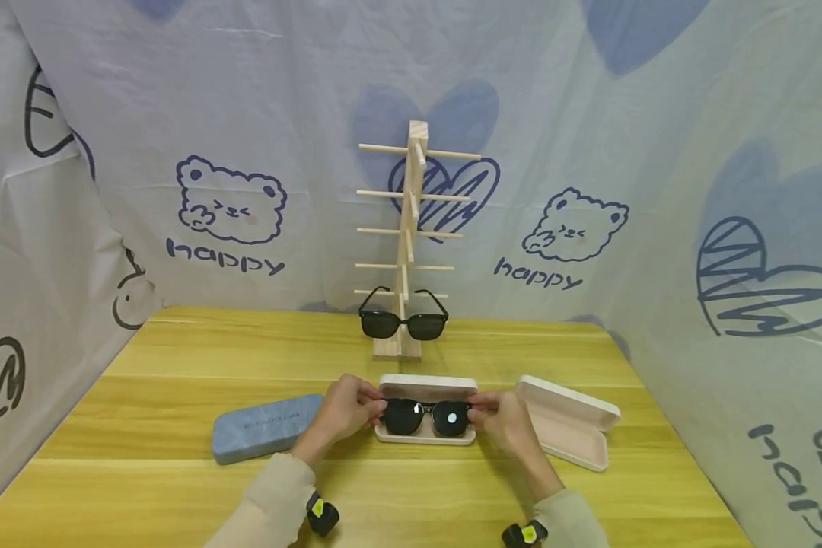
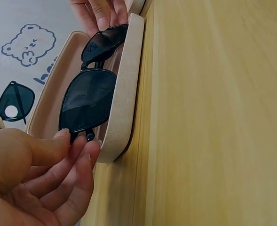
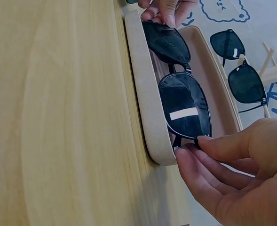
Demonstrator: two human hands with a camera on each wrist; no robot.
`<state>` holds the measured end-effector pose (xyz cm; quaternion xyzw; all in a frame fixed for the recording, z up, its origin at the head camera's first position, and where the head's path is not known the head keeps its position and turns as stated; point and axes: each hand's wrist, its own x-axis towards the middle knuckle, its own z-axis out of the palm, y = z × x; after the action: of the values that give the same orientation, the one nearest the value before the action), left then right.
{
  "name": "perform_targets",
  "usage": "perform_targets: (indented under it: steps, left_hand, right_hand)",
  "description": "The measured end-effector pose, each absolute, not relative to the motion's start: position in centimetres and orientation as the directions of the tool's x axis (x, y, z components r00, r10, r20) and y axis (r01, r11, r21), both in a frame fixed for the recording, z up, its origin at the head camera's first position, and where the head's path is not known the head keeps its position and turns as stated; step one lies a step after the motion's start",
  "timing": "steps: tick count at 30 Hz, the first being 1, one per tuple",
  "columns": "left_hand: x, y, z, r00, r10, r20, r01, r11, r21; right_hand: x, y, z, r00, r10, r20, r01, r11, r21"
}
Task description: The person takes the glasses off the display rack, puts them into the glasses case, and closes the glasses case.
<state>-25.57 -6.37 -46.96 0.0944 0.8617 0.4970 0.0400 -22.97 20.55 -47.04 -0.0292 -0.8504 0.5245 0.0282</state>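
A pair of black sunglasses [image 1: 425, 418] lies over the open pale pink glasses case [image 1: 425, 440] in the middle of the table, lenses facing up toward me. My left hand [image 1: 348, 407] pinches the left end of the frame between thumb and fingers. At the other end, my right hand [image 1: 503, 417] pinches the right corner the same way. In the left wrist view the sunglasses [image 2: 87, 100] sit partly inside the case's front wall [image 2: 124, 89]. The right wrist view shows the thumb on the frame's edge by the lens [image 3: 185, 106].
A closed blue glasses case [image 1: 267, 428] rests left of my left hand. Another open pale case [image 1: 571, 422] stands close by my right hand. Behind, a wooden display rack [image 1: 411, 213] with pegs carries a second pair of sunglasses [image 1: 404, 326]. Printed cloth [image 1: 315, 114] hangs around the table.
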Motion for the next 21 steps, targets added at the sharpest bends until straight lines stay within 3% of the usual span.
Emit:
perform_targets:
  steps: [21]
  left_hand:
    - [-25.36,-6.24,-46.98,-0.98,0.199,0.014,0.117,0.519,0.846]
  right_hand:
    - [-22.85,20.52,-46.74,-0.996,0.09,0.012,0.04,0.551,-0.834]
